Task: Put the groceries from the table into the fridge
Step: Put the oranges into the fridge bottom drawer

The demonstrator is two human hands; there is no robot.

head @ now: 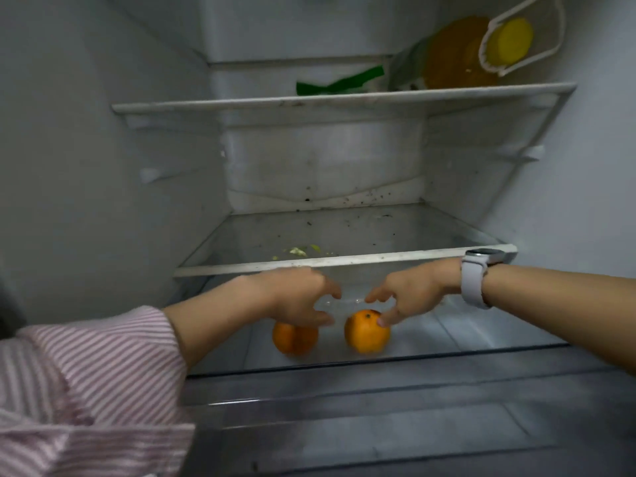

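Two oranges lie on the lowest fridge shelf (447,335). The left orange (296,340) sits partly under my left hand (296,297), whose fingers are spread just above it. The right orange (366,332) stands clear, and a fingertip of my right hand (409,294) touches its upper right side. Both hands reach in under the middle glass shelf (344,261) with fingers loosely extended. Neither hand grips a fruit.
The top shelf (344,98) carries a green packet (339,84), an orange-coloured bottle (454,53) and a yellow-lidded jar (509,41) in a white holder. Crumbs and green scraps (299,251) dot the middle shelf. A dark drawer cover (378,425) lies below the oranges.
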